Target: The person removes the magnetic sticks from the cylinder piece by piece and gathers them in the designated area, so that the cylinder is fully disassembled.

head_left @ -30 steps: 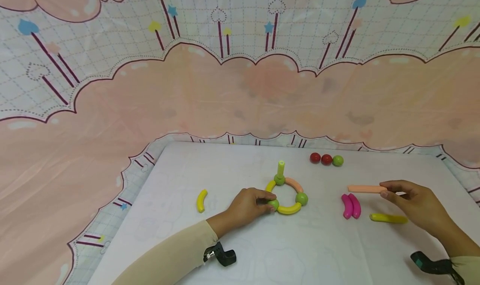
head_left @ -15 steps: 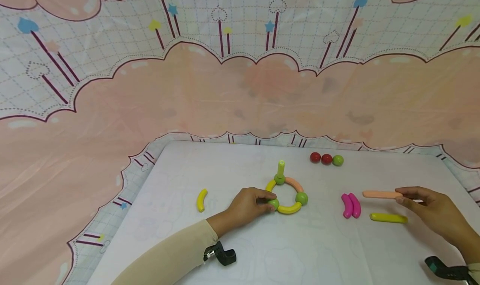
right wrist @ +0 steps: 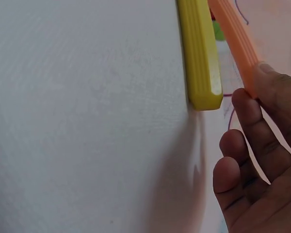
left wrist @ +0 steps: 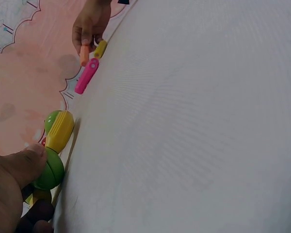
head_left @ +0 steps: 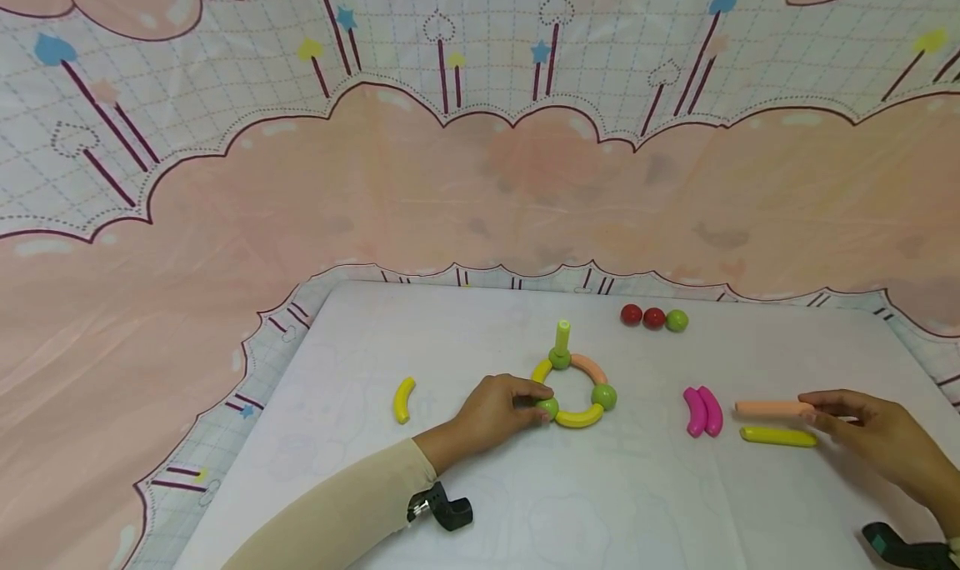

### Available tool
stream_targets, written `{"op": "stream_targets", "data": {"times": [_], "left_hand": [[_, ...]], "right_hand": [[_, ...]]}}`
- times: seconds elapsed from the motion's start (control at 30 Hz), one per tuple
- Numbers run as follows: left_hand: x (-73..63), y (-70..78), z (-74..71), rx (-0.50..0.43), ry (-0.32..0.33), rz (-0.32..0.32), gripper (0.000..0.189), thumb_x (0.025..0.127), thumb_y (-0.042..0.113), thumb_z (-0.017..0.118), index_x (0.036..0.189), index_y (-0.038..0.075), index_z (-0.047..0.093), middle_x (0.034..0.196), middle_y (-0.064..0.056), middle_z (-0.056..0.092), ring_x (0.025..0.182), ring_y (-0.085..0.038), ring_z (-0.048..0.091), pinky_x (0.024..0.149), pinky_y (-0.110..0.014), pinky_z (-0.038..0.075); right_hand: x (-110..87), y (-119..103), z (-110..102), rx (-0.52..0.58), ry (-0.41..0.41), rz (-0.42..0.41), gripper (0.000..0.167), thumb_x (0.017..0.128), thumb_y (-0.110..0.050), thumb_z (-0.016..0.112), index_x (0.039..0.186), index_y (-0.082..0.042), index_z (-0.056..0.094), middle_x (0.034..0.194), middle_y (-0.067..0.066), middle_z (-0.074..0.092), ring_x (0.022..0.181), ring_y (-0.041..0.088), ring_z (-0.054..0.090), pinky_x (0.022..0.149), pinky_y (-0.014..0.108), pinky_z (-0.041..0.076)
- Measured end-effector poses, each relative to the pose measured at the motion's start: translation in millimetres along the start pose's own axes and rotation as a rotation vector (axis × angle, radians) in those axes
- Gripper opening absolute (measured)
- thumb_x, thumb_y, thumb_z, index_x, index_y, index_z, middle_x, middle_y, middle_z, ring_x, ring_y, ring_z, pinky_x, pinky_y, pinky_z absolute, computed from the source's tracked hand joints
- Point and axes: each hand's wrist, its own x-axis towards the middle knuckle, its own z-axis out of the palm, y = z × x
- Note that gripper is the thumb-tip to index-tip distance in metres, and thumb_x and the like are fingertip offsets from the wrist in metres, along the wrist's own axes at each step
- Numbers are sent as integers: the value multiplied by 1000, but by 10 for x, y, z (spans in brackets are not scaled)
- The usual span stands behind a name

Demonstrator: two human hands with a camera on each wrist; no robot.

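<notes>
On the white tabletop lies a ring of curved rods and balls, with a yellow curved rod (head_left: 578, 418), an orange curved rod (head_left: 588, 368) and a green ball (head_left: 603, 397). A light green stick (head_left: 562, 338) stands out from the ring's far ball. My left hand (head_left: 495, 412) pinches the ring's left green ball (left wrist: 50, 171) between thumb and fingers. At the right, my right hand (head_left: 877, 437) holds the end of a straight orange stick (head_left: 772, 408) between thumb and index finger. Just in front of it lies a straight yellow stick (right wrist: 201, 58).
Two pink curved rods (head_left: 702, 412) lie side by side left of the orange stick. Two red balls (head_left: 642, 317) and a green ball (head_left: 677, 320) sit in a row at the back. A loose yellow curved rod (head_left: 403, 400) lies at the left.
My right hand has carried the orange stick to the right and nearer to me, from behind the pink rods to just behind the yellow stick. The left hand stays on the ring.
</notes>
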Motion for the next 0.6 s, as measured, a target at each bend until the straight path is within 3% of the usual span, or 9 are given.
{"op": "stream_targets", "data": {"times": [0.3, 0.6], "left_hand": [[1, -9, 0, -14, 2, 3, 29, 88, 25, 83, 116, 18, 79, 114, 14, 73, 107, -1, 63, 94, -26, 51], [2, -5, 1, -11, 2, -4, 30, 88, 25, 83, 117, 19, 79, 114, 14, 73, 107, -2, 63, 94, -26, 51]], "right_hand": [[28, 75, 47, -7, -36, -5, 65, 101, -51, 61, 129, 8, 63, 117, 29, 66, 97, 38, 63, 66, 31, 49], [27, 99, 76, -26, -18, -1, 65, 99, -52, 63, 127, 7, 65, 115, 24, 68, 92, 29, 61, 69, 34, 48]]}}
